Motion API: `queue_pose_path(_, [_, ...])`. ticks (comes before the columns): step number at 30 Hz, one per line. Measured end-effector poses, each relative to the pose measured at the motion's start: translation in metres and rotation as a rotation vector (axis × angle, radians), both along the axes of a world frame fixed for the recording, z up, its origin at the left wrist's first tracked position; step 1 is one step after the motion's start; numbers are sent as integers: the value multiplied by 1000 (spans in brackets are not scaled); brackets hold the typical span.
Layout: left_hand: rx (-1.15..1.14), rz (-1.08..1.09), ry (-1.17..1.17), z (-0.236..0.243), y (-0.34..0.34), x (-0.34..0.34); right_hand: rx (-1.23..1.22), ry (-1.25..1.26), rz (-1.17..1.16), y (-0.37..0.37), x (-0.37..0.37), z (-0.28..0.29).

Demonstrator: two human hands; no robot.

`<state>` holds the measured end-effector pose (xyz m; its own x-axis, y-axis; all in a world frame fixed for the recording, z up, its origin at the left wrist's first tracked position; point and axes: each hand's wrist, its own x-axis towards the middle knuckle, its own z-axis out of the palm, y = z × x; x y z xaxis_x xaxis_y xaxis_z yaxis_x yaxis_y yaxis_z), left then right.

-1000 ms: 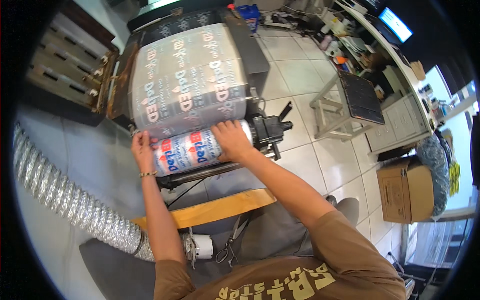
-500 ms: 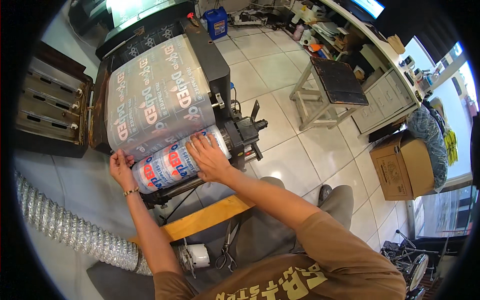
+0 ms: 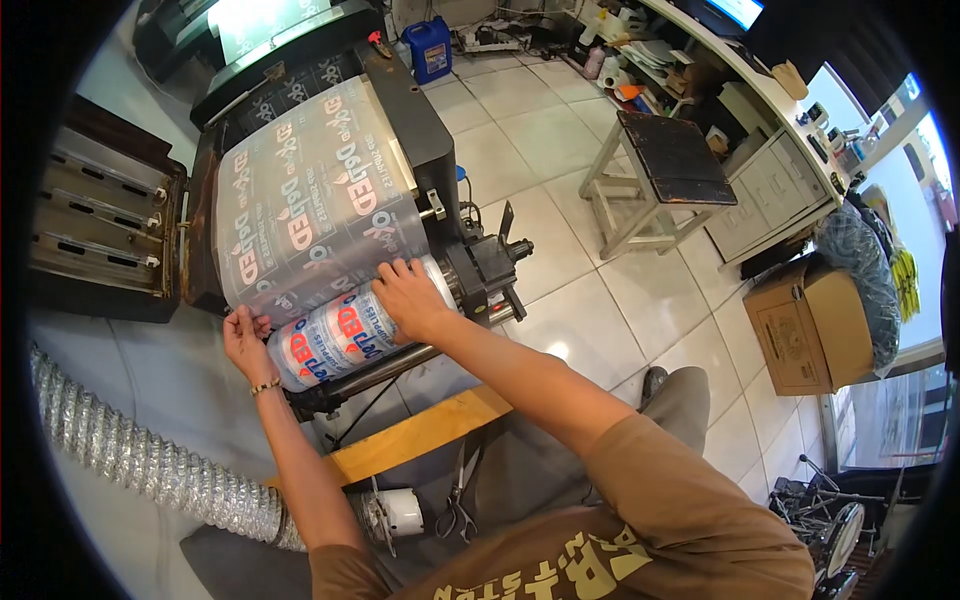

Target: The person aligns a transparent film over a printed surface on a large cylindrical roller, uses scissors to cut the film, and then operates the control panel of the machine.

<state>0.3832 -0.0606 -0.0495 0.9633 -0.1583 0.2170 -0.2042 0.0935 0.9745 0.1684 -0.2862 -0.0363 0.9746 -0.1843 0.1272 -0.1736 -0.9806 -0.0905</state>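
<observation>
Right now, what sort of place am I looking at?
Probably a print workshop: printed film spans a machine, a printed roll lies along its front, and a screen glows at upper right.

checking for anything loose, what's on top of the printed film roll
On the printed film roll rests the right hand, toward the roll's right end; the surface beneath it is covered.

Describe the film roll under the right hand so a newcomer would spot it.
Find the big dark machine at upper left, with a translucent printed sheet draped down its front. At that sheet's lower edge lies the film roll, the right hand resting on it and the left hand near its left end. Its red and blue lettering on white sets it apart from the greyish sheet.
</observation>
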Motion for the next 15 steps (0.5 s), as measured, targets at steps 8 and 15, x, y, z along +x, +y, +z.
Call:
queue_pose_path(8, [7, 44, -46, 6, 8, 14, 66, -79, 16, 11, -6, -12])
queue_pose_path(15, [-56, 26, -23, 24, -9, 12, -70, -244, -6, 15, -17, -30])
